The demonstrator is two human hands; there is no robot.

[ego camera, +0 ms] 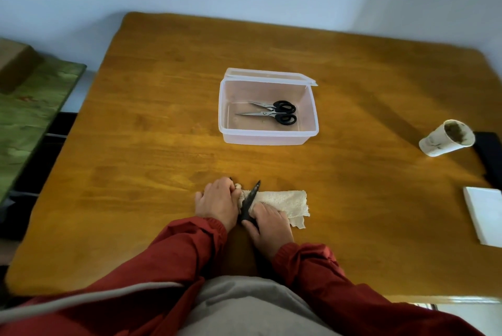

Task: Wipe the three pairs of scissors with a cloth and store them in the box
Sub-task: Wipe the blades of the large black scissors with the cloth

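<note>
scissors: long axis near-to-far, tip away, tilted right | left hand grips cloth | right hand holds scissors' handle end

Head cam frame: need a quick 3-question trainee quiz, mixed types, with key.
1. How many pairs of scissors lie in the box?
2. True or false: the box's lid is open.
3. Where is the cloth? A) in the box B) on the table, at the left hand and right hand C) draped over the lid
Key: 1) two; 2) true; 3) B, with the third pair of scissors.
</note>
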